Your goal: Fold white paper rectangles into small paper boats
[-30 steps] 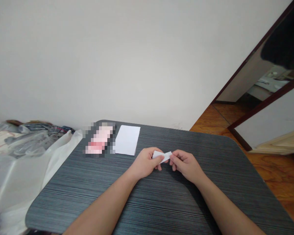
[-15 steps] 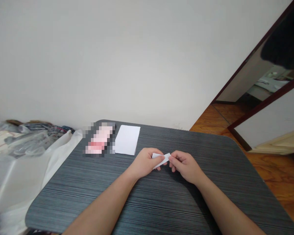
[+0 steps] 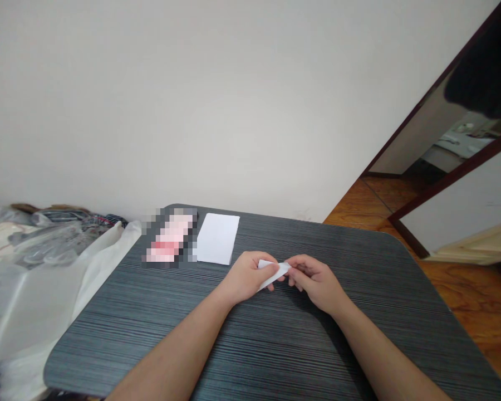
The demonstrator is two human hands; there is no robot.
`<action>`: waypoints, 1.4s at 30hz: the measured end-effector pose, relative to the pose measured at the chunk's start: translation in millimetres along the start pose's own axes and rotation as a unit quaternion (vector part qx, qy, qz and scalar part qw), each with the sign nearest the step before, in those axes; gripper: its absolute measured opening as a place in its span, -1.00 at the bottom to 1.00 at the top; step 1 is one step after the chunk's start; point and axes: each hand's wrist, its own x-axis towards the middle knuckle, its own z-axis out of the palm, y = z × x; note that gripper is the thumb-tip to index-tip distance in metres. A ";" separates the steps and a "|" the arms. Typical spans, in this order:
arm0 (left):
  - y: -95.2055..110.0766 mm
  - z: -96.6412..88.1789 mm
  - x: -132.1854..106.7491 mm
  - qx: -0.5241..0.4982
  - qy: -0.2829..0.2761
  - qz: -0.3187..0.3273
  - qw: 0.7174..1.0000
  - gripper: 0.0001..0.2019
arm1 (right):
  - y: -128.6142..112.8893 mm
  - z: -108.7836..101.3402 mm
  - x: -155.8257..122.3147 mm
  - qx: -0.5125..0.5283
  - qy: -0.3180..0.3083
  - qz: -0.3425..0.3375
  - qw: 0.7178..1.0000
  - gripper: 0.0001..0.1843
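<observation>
A small piece of folded white paper (image 3: 271,271) is held above the dark table (image 3: 150,323). My left hand (image 3: 247,278) pinches it, thumb on top and fingers beneath. At the paper's right end, my right hand (image 3: 313,279) closes thumb and fingertips on its corner. Part of the paper is covered by the left thumb and fingers. Farther back on the table, left of my hands, lies a stack of white paper sheets (image 3: 217,238).
A pixelated pink-and-red flat object (image 3: 170,236) lies left of the stack. Bags and plastic-wrapped things (image 3: 45,245) crowd the area beyond the table's left side. A pale wall (image 3: 250,111) rises behind. Wooden floor (image 3: 350,200) and a doorway are at the right.
My right thumb and fingers have shifted slightly left onto the paper's right corner, and the paper there looks more bent. My left hand keeps its hold, almost unmoved.
</observation>
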 end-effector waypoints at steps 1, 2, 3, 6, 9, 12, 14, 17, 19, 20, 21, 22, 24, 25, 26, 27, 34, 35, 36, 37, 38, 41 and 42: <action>0.6 0.0 -0.2 -0.004 -0.001 -0.001 1.000 -0.72 | 0.0 -0.4 0.0 0.001 -0.006 -0.004 1.000 -0.85; 1.1 0.0 -0.3 -0.009 -0.002 -0.001 1.000 -0.73 | 0.1 -0.8 0.0 -0.002 -0.010 -0.011 1.000 -0.85; 1.5 0.0 -0.3 -0.013 -0.003 -0.002 1.000 -0.73 | 0.3 -1.3 0.0 -0.005 -0.012 -0.018 1.000 -0.85; 1.6 0.2 -0.1 -0.022 -0.003 -0.006 1.000 -0.74 | 2.0 -2.6 0.5 -0.016 -0.009 -0.042 0.999 -0.86; 0.8 0.3 0.4 -0.028 -0.005 -0.006 1.000 -0.75 | 4.2 -3.3 1.1 -0.031 -0.011 -0.059 0.998 -0.86; -1.0 -0.6 0.8 -0.027 -0.003 -0.005 1.000 -0.75 | 4.3 -3.6 1.1 -0.055 -0.011 -0.075 0.996 -0.83; -2.7 -1.9 1.1 -0.019 -0.005 -0.017 1.000 -0.72 | 3.0 -3.8 0.9 -0.067 -0.011 -0.085 0.994 -0.82; -5.2 -3.6 1.7 -0.005 -0.006 -0.039 0.999 -0.65 | 0.0 -4.1 0.7 -0.083 -0.015 -0.095 0.992 -0.81; -5.7 -3.6 2.0 0.003 -0.004 -0.049 0.999 -0.65 | -1.8 -4.2 0.9 -0.094 -0.020 -0.100 0.990 -0.80; -5.4 -3.2 2.0 0.006 -0.003 -0.052 0.999 -0.66 | -2.6 -4.2 1.0 -0.099 -0.025 -0.102 0.990 -0.80; -4.8 -2.7 1.9 0.009 -0.001 -0.054 0.998 -0.68 | -3.1 -4.0 1.0 -0.102 -0.029 -0.105 0.989 -0.80; -3.9 -2.1 1.7 0.011 0.001 -0.055 0.998 -0.69 | -3.5 -3.8 0.9 -0.105 -0.033 -0.106 0.988 -0.80; -1.9 -0.7 1.1 0.012 0.007 -0.051 0.999 -0.73 | -3.3 -2.7 0.3 -0.105 -0.039 -0.101 0.989 -0.81; -1.1 -0.1 0.9 0.011 0.008 -0.048 0.999 -0.74 | -2.7 -1.9 -0.1 -0.099 -0.037 -0.092 0.990 -0.82; -0.5 0.4 0.7 0.009 0.010 -0.044 0.999 -0.75 | -1.9 -1.2 -0.6 -0.088 -0.032 -0.078 0.993 -0.82; -0.2 0.9 0.6 0.005 0.011 -0.039 0.999 -0.76 | -1.0 -0.4 -1.0 -0.075 -0.023 -0.061 0.995 -0.82; 0.4 2.5 0.2 0.021 0.007 -0.020 1.000 -0.77 | -3.8 1.0 0.0 -0.099 -0.030 0.014 0.995 -0.74; 0.8 2.5 0.0 0.027 0.008 -0.020 0.999 -0.77 | -5.5 0.9 0.1 -0.109 -0.039 0.017 0.993 -0.72; 1.2 2.6 -0.1 0.032 0.010 -0.019 0.999 -0.78 | -7.0 0.9 0.0 -0.116 -0.042 0.020 0.992 -0.71; 1.5 2.6 -0.2 0.034 0.009 -0.016 0.999 -0.78 | -8.2 1.0 -0.1 -0.119 -0.042 0.021 0.992 -0.71; 1.5 2.6 -0.2 0.034 0.009 -0.014 0.999 -0.78 | -9.0 1.2 -0.2 -0.120 -0.040 0.022 0.992 -0.70; 0.4 2.5 0.2 0.036 0.008 -0.014 0.999 -0.77 | -9.3 2.1 -0.3 -0.122 -0.037 0.019 0.992 -0.72; -0.1 2.4 0.4 0.037 0.007 -0.014 0.999 -0.77 | -9.0 2.5 -0.2 -0.123 -0.039 0.017 0.992 -0.72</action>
